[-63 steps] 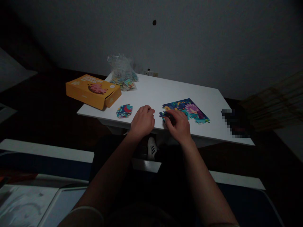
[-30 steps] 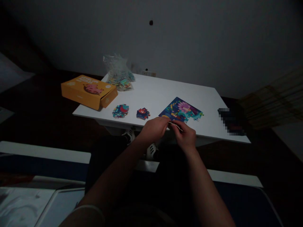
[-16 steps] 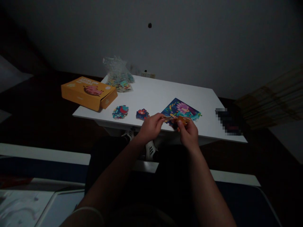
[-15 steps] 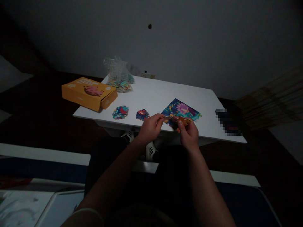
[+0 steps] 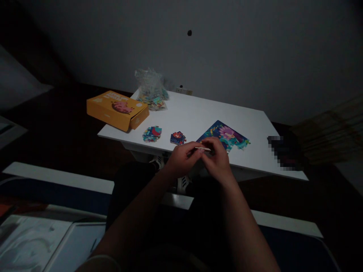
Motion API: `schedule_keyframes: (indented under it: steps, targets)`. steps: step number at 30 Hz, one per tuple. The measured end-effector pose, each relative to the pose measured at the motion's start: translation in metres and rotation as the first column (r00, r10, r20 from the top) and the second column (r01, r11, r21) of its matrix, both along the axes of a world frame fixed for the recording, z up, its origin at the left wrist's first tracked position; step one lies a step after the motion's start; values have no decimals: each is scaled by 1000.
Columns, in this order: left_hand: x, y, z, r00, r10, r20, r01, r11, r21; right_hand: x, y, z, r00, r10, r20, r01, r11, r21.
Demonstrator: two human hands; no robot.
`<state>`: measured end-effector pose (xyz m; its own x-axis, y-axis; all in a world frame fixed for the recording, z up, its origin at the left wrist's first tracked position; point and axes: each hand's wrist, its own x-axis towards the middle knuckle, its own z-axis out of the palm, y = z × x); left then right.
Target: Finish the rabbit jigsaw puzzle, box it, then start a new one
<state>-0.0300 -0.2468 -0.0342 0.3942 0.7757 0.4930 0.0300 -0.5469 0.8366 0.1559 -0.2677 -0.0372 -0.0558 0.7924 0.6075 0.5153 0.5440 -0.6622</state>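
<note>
My left hand (image 5: 182, 158) and my right hand (image 5: 217, 159) meet over the table's front edge. Between their fingertips is a thin jigsaw puzzle piece (image 5: 204, 149), seen nearly edge-on; whether it is one piece or a small stack I cannot tell. Both hands are closed on it. Just beyond them lies a partly assembled jigsaw puzzle (image 5: 217, 130), dark blue with a pink-purple figure; my fingers hide its near part. Left of my hands lie a small pile of dark blue and red puzzle pieces (image 5: 178, 138) and a teal and red pile (image 5: 152, 134).
On the white table (image 5: 195, 111), a yellow box (image 5: 116, 109) stands at the left. Behind it is a clear plastic bag (image 5: 151, 90) of puzzle pieces. A dark pixelated object (image 5: 285, 154) lies at the right edge. A bench (image 5: 65, 179) is beneath me.
My hands have come closer together, the right one moving left to the left one. The orange-brown piece seen in the right hand is now hidden. The whole view has shifted slightly.
</note>
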Motion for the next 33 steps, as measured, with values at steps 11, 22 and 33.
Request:
schedule_keyframes:
  steps: [11,22,33]
  targets:
    - [-50,44,-16,805,482,-346,-302,835,459,-14,0,-5,934,-235,269,219,972,88]
    - [-39,42,2,622,443,-645,-265,895,359,23,-39,-47,762,-366,535,385,919,81]
    - [-41,49,-5,685,371,-627,-171,919,356,52,-40,-59,816,-370,445,275,924,265]
